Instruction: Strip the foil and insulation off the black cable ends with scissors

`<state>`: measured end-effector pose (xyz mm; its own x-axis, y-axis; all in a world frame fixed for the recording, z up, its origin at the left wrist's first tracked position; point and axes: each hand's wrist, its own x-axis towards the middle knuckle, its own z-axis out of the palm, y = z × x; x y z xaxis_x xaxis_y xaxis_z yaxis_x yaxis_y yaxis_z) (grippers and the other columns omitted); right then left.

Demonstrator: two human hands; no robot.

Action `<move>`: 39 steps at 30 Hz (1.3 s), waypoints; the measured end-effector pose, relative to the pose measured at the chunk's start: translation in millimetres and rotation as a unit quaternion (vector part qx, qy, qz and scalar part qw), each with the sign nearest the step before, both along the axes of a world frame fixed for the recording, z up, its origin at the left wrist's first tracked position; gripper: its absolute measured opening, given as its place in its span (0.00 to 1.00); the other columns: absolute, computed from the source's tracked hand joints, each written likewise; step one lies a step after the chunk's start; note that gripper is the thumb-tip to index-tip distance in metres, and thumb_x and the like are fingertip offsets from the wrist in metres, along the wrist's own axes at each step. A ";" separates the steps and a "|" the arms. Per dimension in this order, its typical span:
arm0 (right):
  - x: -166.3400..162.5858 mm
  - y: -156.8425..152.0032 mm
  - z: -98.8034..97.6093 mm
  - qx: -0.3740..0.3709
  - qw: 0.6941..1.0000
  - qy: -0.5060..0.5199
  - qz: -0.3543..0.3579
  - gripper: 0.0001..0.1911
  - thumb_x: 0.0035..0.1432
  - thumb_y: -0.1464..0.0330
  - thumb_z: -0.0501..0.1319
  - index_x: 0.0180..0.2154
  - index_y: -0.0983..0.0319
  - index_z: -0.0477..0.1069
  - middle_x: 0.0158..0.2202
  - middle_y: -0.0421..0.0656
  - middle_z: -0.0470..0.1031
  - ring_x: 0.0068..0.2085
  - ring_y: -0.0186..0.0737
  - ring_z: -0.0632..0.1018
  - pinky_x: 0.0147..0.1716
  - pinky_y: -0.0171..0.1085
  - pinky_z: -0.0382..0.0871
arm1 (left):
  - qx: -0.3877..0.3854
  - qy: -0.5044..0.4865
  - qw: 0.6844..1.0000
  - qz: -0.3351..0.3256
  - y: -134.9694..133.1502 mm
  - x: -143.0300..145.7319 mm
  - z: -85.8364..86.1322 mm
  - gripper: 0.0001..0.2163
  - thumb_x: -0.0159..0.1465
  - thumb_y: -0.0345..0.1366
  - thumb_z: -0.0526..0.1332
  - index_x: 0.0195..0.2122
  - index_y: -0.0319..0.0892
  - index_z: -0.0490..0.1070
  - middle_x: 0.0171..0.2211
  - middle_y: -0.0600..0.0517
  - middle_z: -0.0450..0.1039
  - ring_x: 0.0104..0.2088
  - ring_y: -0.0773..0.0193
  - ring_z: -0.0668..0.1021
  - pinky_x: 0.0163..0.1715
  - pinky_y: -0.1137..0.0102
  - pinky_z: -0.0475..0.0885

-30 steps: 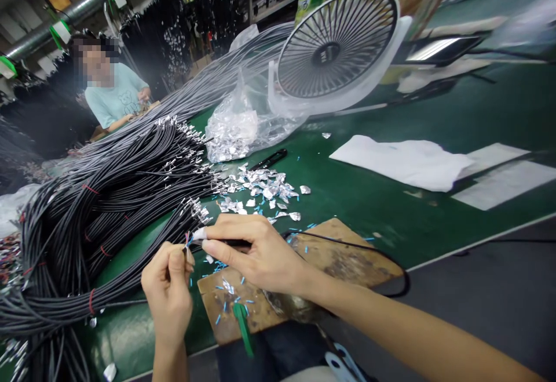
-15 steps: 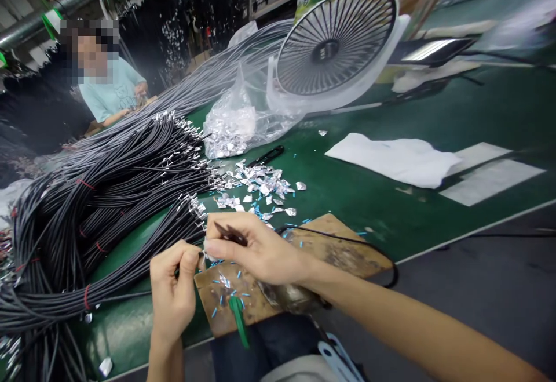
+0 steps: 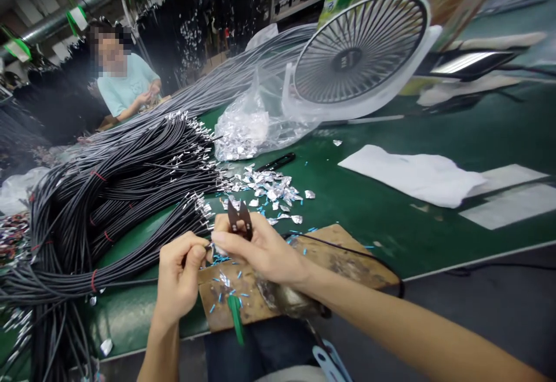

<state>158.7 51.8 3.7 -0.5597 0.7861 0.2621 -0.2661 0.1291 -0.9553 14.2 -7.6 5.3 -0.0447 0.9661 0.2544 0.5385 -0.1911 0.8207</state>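
Pinching a slender black cable (image 3: 134,282) in left hand (image 3: 179,276); clasping dark, fork-tipped metal snips (image 3: 235,221) in right hand (image 3: 266,250), now tilted more upright.

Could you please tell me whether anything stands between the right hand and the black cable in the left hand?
Nothing visible does: the right hand is close beside the black cable, its snips pointing away.
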 end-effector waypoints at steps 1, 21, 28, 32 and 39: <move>0.0 1.4 -0.1 -0.058 0.998 0.024 0.020 0.13 0.51 0.65 0.56 0.19 0.60 0.58 0.17 0.33 0.55 0.18 0.26 0.56 0.17 0.30 0.51 | 0.002 -0.001 1.000 -0.002 -0.7 -0.6 0.3 0.23 0.64 0.51 0.53 0.20 0.40 0.71 0.19 0.50 0.68 0.23 0.65 0.70 0.25 0.70 0.65; 4.4 -0.7 -9.4 0.333 0.920 -0.117 -0.168 0.15 0.59 0.71 0.52 0.20 0.62 0.60 0.20 0.37 0.58 0.21 0.30 0.58 0.19 0.33 0.47 | 0.011 0.026 0.999 0.027 0.0 3.7 -3.4 0.21 0.65 0.47 0.52 0.21 0.40 0.71 0.18 0.52 0.67 0.21 0.66 0.69 0.22 0.72 0.62; 1.8 2.4 -1.3 -0.151 0.983 0.103 0.031 0.19 0.51 0.59 0.61 0.18 0.60 0.57 0.14 0.30 0.51 0.16 0.25 0.51 0.15 0.30 0.46 | 0.052 0.017 0.998 0.003 0.2 2.1 -6.5 0.17 0.64 0.47 0.55 0.25 0.42 0.73 0.21 0.51 0.69 0.23 0.65 0.71 0.24 0.70 0.65; 3.9 6.0 -0.8 -0.219 0.963 0.143 -0.068 0.22 0.50 0.56 0.62 0.18 0.60 0.55 0.15 0.30 0.50 0.16 0.24 0.49 0.14 0.30 0.44 | 0.079 0.018 0.996 0.035 -1.7 -3.9 -14.6 0.17 0.64 0.46 0.54 0.24 0.41 0.70 0.19 0.52 0.66 0.21 0.67 0.68 0.22 0.72 0.63; -0.6 0.8 -8.5 0.151 0.979 -0.058 -0.122 0.16 0.60 0.64 0.56 0.22 0.62 0.63 0.20 0.36 0.60 0.23 0.29 0.61 0.21 0.31 0.55 | 0.075 0.016 0.997 0.021 0.8 -6.1 -19.0 0.16 0.64 0.43 0.55 0.22 0.40 0.70 0.18 0.52 0.65 0.21 0.67 0.68 0.20 0.73 0.62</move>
<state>158.1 52.6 -4.9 -0.4050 0.7967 0.4486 -0.0838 0.4562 -0.8859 8.1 -6.8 -13.7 -0.0733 0.9149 0.3970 0.5736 -0.2870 0.7673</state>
